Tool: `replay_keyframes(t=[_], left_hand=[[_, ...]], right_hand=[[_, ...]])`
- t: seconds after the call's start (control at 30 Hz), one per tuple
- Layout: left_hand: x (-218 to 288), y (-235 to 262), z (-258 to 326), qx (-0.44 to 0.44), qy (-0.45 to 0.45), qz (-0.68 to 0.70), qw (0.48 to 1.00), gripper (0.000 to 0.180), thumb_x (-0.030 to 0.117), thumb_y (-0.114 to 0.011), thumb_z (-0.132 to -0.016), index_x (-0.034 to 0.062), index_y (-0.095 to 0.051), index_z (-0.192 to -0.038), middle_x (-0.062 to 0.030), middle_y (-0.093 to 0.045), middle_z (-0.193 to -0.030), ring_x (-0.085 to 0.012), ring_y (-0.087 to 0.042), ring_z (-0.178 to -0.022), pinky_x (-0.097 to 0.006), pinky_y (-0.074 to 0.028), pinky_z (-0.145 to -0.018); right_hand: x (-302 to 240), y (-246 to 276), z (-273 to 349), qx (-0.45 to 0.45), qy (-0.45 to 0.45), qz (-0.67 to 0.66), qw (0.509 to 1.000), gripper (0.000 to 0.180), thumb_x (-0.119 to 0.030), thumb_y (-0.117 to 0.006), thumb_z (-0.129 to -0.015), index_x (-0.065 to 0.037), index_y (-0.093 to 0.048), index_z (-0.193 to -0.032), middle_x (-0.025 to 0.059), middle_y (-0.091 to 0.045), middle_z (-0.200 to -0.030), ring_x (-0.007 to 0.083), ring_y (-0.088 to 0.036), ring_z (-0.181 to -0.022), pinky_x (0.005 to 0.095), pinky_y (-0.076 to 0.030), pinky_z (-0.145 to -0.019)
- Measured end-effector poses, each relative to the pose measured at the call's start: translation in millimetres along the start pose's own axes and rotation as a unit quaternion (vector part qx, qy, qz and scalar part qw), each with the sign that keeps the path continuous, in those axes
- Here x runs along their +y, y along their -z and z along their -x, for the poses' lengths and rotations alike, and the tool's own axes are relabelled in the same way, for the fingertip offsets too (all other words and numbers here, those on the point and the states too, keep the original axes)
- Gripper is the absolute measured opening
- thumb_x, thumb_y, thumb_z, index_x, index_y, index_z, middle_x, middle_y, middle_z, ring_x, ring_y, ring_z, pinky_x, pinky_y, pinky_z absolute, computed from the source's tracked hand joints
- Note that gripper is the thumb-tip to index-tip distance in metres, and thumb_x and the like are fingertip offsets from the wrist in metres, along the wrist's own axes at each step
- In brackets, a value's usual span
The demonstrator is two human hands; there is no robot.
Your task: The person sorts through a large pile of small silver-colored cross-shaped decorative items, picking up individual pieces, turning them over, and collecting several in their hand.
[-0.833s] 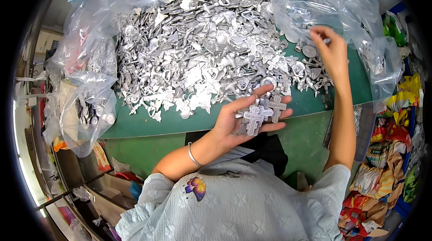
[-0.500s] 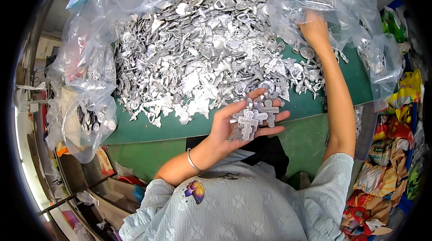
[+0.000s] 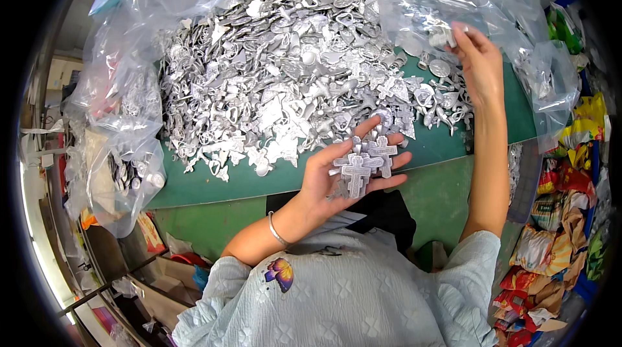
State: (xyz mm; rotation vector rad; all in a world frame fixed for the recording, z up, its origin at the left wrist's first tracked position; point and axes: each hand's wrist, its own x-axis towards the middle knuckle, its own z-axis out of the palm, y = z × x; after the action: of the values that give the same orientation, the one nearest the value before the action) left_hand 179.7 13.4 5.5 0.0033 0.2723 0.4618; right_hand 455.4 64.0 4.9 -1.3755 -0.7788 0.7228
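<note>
Left hand [image 3: 337, 178] cups silver crosses [image 3: 363, 164]; right hand [image 3: 476, 62] pinches one pendant [image 3: 444, 37] from clear bag [image 3: 505, 16]

— We see a heap of dull silver metal charms [image 3: 291, 68] on a dark green table [image 3: 259, 182], don't we?

— We do, and the crosses [image 3: 363, 162] lying in the left hand [image 3: 337, 175] are the same matt silver.

— The plastic bags [image 3: 116, 120] around the heap look clear, with white glare on the folds.

— Our blouse [image 3: 337, 295] is pale blue with a faint embossed check, and it carries a purple and orange butterfly [image 3: 280, 272].

— We note a thin silver bangle [image 3: 277, 230], and red, yellow and green wrappers [image 3: 557, 217] at the right edge.
</note>
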Motion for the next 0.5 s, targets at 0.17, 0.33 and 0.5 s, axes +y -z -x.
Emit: replay_keyframes(t=[0.17, 0.33, 0.5], left_hand=[[-2, -4, -2, 0.037, -0.008, -0.049, 0.998, 0.059, 0.032, -0.050, -0.081, 0.0212, -0.030, -0.135, -0.0157, -0.036, -0.134, -0.0396, -0.034, -0.122, -0.057, -0.027, -0.100], [-5, -3, -3, 0.035, -0.003, -0.051, 0.998, 0.058, 0.032, -0.050, -0.081, 0.0207, -0.031, -0.135, -0.0157, -0.036, -0.134, -0.0394, -0.035, -0.122, -0.056, -0.027, -0.100], [-6, -4, -3, 0.033, -0.004, -0.046, 0.998, 0.058, 0.032, -0.050, -0.081, 0.0206, -0.031, -0.135, -0.0158, -0.036, -0.134, -0.0392, -0.035, -0.122, -0.056, -0.027, -0.100]], right_hand=[[-9, 6, 51, -0.103, -0.060, -0.161, 0.980, 0.021, -0.010, -0.056, -0.085, 0.005, -0.057, -0.099, 0.0083, -0.060, -0.091, 0.0139, -0.058, -0.079, 0.0283, -0.049, -0.071], [-18, 6, 71, -0.128, -0.077, -0.204, 0.968, 0.020, -0.012, -0.053, -0.087, 0.004, -0.057, -0.100, 0.0078, -0.060, -0.091, 0.0131, -0.058, -0.079, 0.0282, -0.050, -0.068], [-23, 5, 80, -0.168, -0.092, -0.221, 0.956, 0.021, -0.012, -0.052, -0.088, 0.004, -0.057, -0.101, 0.0075, -0.060, -0.090, 0.0125, -0.058, -0.078, 0.0275, -0.050, -0.068]])
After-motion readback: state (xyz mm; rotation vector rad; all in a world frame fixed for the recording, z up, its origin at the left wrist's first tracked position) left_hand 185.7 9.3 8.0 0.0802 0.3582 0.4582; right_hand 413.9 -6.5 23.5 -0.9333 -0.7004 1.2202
